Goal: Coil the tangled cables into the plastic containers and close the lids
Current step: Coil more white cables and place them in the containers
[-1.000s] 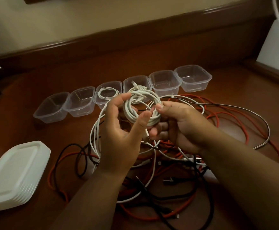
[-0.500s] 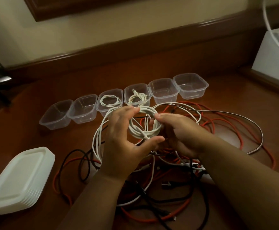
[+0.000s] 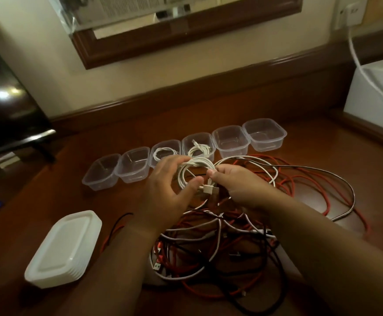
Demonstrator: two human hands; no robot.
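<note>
Cables: tangle [image 3: 211, 254] of red, black and white leads on the desk [image 3: 49, 197], nearest the viewer
Lids: white stack [image 3: 65, 247] at near left
Left hand: [image 3: 163, 192] fingers curled round the white coil [image 3: 194, 172], thumb under it
Right hand: [image 3: 236, 185] pinches the coil's other side
Tubs: six clear tubs [image 3: 183, 153] in a row beyond; third and fourth from left each hold a white cable

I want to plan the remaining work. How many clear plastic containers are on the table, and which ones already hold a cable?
6, in one row. From left: first and second empty, third and fourth each hold a white cable, fifth and sixth empty.
</note>
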